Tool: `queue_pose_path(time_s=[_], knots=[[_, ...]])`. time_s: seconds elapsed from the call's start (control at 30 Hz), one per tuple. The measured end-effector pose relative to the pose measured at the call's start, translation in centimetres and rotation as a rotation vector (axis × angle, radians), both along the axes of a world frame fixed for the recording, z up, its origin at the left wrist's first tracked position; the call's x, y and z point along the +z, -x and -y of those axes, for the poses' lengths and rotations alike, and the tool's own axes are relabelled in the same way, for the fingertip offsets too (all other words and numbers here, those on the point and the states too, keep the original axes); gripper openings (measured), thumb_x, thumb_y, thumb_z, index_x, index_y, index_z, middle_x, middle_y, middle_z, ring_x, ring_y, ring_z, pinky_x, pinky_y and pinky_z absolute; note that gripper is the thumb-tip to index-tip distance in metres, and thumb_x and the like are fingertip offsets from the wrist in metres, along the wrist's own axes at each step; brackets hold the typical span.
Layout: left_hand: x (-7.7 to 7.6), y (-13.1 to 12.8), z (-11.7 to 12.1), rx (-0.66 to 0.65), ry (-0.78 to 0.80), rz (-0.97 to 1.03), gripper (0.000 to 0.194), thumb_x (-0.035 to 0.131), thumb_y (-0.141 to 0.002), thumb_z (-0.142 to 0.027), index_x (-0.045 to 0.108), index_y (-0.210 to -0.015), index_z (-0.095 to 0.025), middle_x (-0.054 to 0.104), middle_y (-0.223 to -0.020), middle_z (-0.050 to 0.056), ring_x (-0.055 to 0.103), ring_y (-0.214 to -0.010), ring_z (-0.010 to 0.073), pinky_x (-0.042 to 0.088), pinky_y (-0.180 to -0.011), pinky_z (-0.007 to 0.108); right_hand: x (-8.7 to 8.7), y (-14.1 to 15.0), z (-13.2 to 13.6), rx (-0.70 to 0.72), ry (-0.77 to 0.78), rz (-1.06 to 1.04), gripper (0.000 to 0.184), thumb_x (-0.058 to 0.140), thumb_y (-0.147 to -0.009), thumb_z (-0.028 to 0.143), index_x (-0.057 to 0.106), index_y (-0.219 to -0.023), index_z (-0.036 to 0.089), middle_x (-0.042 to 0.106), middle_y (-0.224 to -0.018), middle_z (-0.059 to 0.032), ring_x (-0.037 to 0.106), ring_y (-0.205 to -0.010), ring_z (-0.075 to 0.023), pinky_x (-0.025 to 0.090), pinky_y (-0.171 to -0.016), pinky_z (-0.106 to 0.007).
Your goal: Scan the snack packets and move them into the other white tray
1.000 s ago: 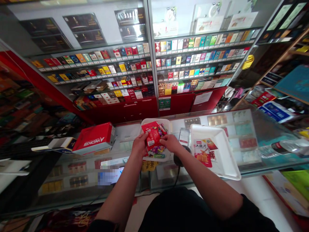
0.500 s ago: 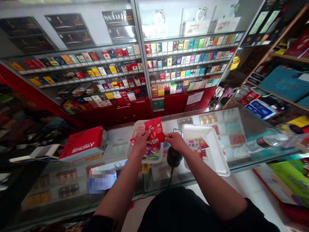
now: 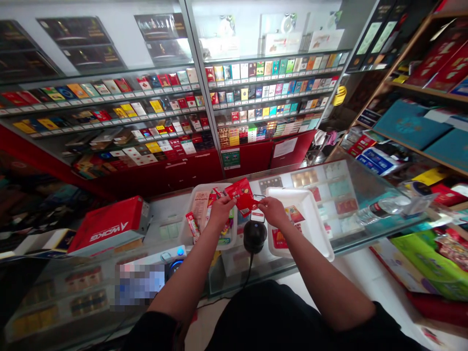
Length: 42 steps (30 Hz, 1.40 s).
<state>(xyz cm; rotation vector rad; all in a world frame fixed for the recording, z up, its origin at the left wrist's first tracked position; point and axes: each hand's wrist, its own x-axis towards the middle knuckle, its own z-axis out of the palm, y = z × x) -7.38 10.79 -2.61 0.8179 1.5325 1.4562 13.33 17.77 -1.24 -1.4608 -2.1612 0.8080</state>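
Note:
Both my hands pinch a red snack packet (image 3: 240, 196) over the gap between two trays. My left hand (image 3: 222, 213) grips its left side, and my right hand (image 3: 269, 210) has its right corner. Below my left hand sits a clear plastic tub (image 3: 185, 238) with several colourful snack packets in it. Under my right hand is a white tray (image 3: 321, 239) holding a few red packets (image 3: 280, 239). Between the two containers stands a black round-headed device (image 3: 255, 236) on a cable, with a phone (image 3: 258, 214) just behind it, partly covered by the packet and fingers.
The glass counter (image 3: 161, 214) bears a red shoe-style box (image 3: 109, 226) at left and a plastic bottle (image 3: 383, 207) at right. Beyond it rises a cabinet with rows of cigarette packs (image 3: 256, 92). Shelves with blue boxes (image 3: 409, 124) stand at right.
The red packet has shifted from above the tub toward the right, over the device and phone. More of the tub's contents now shows. My view has turned slightly to the right.

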Motion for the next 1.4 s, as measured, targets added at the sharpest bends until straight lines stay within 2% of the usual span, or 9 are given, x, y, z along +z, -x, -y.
queue_pose_path(time_s=[0.1, 0.27, 0.47, 0.7, 0.87, 1.03, 1.23, 1.4], knots=[[-0.8, -0.6, -0.5, 0.004, 0.002, 0.020, 0.028, 0.082, -0.067, -0.041, 0.071, -0.071, -0.016, 0.065, -0.061, 0.000, 0.056, -0.057, 0.0142, 0.043, -0.058, 0.026, -0.9, -0.9, -0.3, 0.009, -0.073, 0.018, 0.018, 0.062, -0.090, 0.023, 0.080, -0.091, 0.019, 0.076, -0.100, -0.0085, 0.065, -0.094, -0.0210, 0.043, -0.088, -0.031], [-2.2, -1.5, -1.0, 0.026, 0.011, -0.015, 0.029, 0.080, -0.068, -0.041, 0.065, -0.063, -0.017, 0.058, -0.055, -0.002, 0.049, -0.050, 0.0117, 0.037, -0.053, 0.025, -2.3, -2.0, -0.5, 0.060, -0.193, 0.014, 0.017, 0.063, -0.090, 0.019, 0.080, -0.091, 0.020, 0.076, -0.104, -0.0091, 0.063, -0.106, -0.0234, 0.040, -0.101, -0.035], [-3.4, -1.8, -1.7, 0.013, 0.021, -0.122, 0.029, 0.078, -0.070, -0.041, 0.066, -0.062, -0.017, 0.055, -0.054, -0.004, 0.045, -0.053, 0.0110, 0.033, -0.055, 0.024, -3.3, -2.9, -0.6, 0.090, -0.264, 0.068, 0.018, 0.061, -0.091, 0.018, 0.079, -0.088, 0.018, 0.076, -0.102, -0.0099, 0.061, -0.104, -0.0232, 0.038, -0.102, -0.035], [-3.0, -2.3, -1.8, 0.007, 0.018, -0.222, 0.022, 0.075, -0.071, -0.036, 0.068, -0.062, -0.017, 0.059, -0.059, -0.003, 0.048, -0.060, 0.0128, 0.035, -0.060, 0.024, -3.8, -3.7, -0.4, 0.119, -0.296, 0.132, 0.019, 0.060, -0.090, 0.017, 0.077, -0.081, 0.017, 0.074, -0.091, -0.0102, 0.058, -0.099, -0.0240, 0.038, -0.098, -0.035], [-2.5, -2.8, -1.6, -0.024, 0.012, -0.224, 0.027, 0.074, -0.072, -0.039, 0.066, -0.059, -0.017, 0.055, -0.057, -0.003, 0.045, -0.057, 0.0118, 0.032, -0.057, 0.024, -4.2, -4.2, -0.3, 0.113, -0.260, 0.077, 0.017, 0.061, -0.089, 0.015, 0.077, -0.086, 0.018, 0.074, -0.095, -0.0099, 0.058, -0.105, -0.0241, 0.039, -0.096, -0.034], [-2.3, -3.2, -1.8, -0.058, 0.032, -0.140, 0.026, 0.075, -0.072, -0.042, 0.068, -0.066, -0.017, 0.057, -0.059, -0.003, 0.046, -0.055, 0.0116, 0.032, -0.056, 0.024, -3.9, -4.3, -0.5, 0.093, -0.179, 0.090, 0.019, 0.058, -0.091, 0.017, 0.076, -0.084, 0.017, 0.073, -0.091, -0.0102, 0.061, -0.096, -0.0224, 0.040, -0.090, -0.031], [-2.3, -3.4, -2.3, -0.063, 0.034, -0.104, 0.024, 0.078, -0.070, -0.039, 0.067, -0.066, -0.017, 0.059, -0.059, -0.002, 0.047, -0.054, 0.0115, 0.033, -0.055, 0.024, -3.8, -4.4, -0.4, 0.032, 0.038, -0.023, 0.021, 0.055, -0.093, 0.023, 0.075, -0.088, 0.019, 0.075, -0.089, -0.0063, 0.064, -0.083, -0.0192, 0.040, -0.074, -0.028], [-2.0, -4.0, -2.7, -0.055, -0.001, -0.030, 0.024, 0.078, -0.070, -0.038, 0.071, -0.067, -0.016, 0.066, -0.065, 0.003, 0.052, -0.058, 0.0133, 0.038, -0.060, 0.026, -4.8, -4.3, -0.4, 0.018, 0.131, -0.182, 0.009, 0.064, -0.082, 0.024, 0.069, -0.087, 0.018, 0.074, -0.087, -0.0034, 0.063, -0.080, -0.0173, 0.042, -0.073, -0.026]])
